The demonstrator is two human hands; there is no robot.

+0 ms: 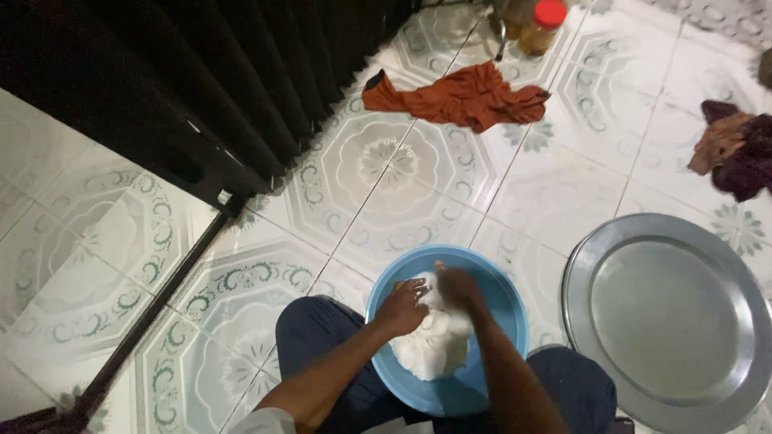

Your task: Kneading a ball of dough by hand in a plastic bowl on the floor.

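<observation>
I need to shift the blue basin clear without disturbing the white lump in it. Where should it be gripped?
Take the blue basin by its far rim, coming from the far side. That stretch of rim is bare; the near side sits between the knees, and the left hand and right hand press the white lump in the middle.

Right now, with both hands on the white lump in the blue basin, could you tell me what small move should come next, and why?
Probably fold the far edge toward you and press down. Both the left hand and the right hand sit on the top of the lump, which looks uneven and lies off-centre in the basin; the tray beside it stands bare.
</observation>
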